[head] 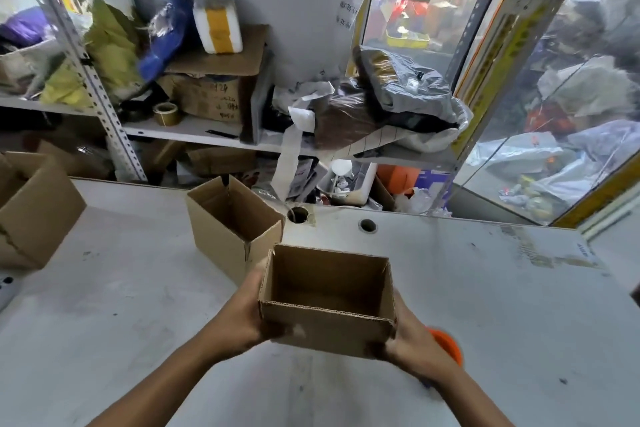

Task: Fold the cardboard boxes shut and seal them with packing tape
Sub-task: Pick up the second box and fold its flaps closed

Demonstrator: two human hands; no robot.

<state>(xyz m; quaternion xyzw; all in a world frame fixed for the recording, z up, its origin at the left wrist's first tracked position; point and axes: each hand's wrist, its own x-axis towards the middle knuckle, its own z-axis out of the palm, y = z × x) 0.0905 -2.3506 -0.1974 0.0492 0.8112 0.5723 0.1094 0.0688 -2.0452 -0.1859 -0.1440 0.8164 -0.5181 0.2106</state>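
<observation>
I've got the small open box (327,298) up off the table (485,322), held between both hands: left hand (242,317) clasps the left wall and near-left corner, right hand (414,340) wraps the near-right corner, fingers curled under where I can't see them. Box mouth faces up at me, flaps standing straight, inside looks empty, so I'd call it very light. Corrugated walls are stiff along the flutes but cave if squeezed mid-panel; corners are where to hold, which is roughly where I am. Matte cardboard, not slippery. Flap creases will bend easily, thin raw edges can crush or tear. Just beyond my left hand sits a second open box (235,218) on the table, a third box (31,211) well off to the left. Orange thing (448,345) peeks out behind my right hand, possibly the tape dispenser, can't tell. A tape roll (167,113) sits on the shelf (194,130) far ahead.
</observation>
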